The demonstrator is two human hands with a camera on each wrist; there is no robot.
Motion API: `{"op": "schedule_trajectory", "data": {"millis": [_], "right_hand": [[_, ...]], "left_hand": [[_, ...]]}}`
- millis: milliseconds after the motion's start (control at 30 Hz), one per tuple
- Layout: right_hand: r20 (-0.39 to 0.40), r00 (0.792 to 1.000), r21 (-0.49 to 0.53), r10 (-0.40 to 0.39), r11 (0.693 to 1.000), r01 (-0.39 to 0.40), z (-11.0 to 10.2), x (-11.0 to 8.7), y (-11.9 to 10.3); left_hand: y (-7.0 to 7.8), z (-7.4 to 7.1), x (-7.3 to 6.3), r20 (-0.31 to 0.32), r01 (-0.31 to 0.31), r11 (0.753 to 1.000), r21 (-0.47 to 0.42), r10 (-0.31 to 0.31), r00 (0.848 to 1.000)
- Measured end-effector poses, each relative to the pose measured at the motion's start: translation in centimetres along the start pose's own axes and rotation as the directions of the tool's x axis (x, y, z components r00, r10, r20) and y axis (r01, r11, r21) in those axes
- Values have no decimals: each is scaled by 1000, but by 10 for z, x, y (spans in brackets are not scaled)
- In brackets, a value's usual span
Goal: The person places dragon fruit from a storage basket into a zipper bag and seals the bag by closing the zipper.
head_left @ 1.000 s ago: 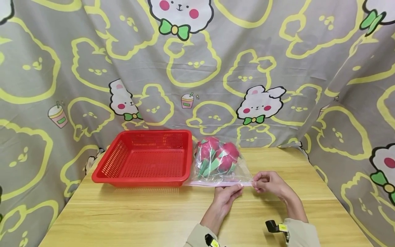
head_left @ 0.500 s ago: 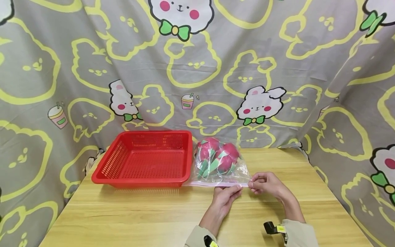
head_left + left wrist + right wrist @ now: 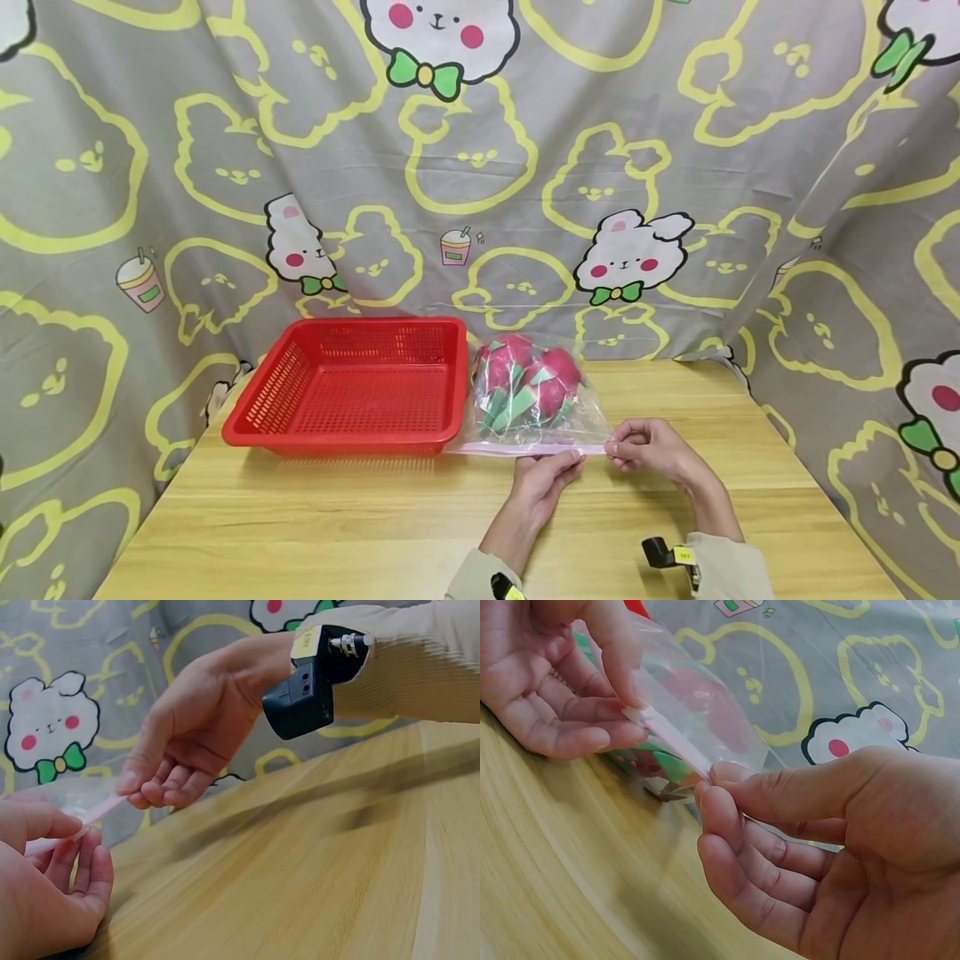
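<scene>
A clear zip bag [image 3: 592,421] with a pink closure strip lies on the table, its strip edge facing me. Inside are several dragon fruits [image 3: 553,379], bright pink with green tips; the plastic and its glare blur their outlines. My left hand [image 3: 540,483] pinches the strip near its middle, thumb on top and fingers beneath. At the right end of the strip, my right hand [image 3: 652,450] pinches the corner between thumb and index finger. The right wrist view shows a small pale piece [image 3: 634,714] on the strip under the left thumb.
A red perforated plastic basket [image 3: 375,400] stands just left of the bag, close against it. The wooden table [image 3: 360,533] ends at a patterned grey curtain [image 3: 517,183] behind and at the sides. Each wrist wears a small black camera [image 3: 300,697].
My right hand has shifted slightly left with the bag's corner, then a touch back right. My left hand has slid a little left along the strip. The basket has stayed put.
</scene>
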State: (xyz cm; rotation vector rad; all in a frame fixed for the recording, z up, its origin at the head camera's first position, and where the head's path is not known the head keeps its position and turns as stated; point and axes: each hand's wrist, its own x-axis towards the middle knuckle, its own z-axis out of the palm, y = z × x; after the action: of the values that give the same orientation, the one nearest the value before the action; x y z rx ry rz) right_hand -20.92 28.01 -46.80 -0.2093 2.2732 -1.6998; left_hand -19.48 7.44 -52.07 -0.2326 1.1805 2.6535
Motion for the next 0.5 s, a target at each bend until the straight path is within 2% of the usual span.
{"op": "schedule_trajectory", "data": {"millis": [167, 500], "right_hand": [[-8, 1000, -13, 11, 1000, -11, 0, -1, 0], [-3, 1000, -20, 13, 1000, -13, -3, -2, 0]], "left_hand": [[2, -3, -2, 2, -20, 1000, -3, 20, 1000], [6, -4, -3, -21, -7, 1000, 4, 7, 1000]]}}
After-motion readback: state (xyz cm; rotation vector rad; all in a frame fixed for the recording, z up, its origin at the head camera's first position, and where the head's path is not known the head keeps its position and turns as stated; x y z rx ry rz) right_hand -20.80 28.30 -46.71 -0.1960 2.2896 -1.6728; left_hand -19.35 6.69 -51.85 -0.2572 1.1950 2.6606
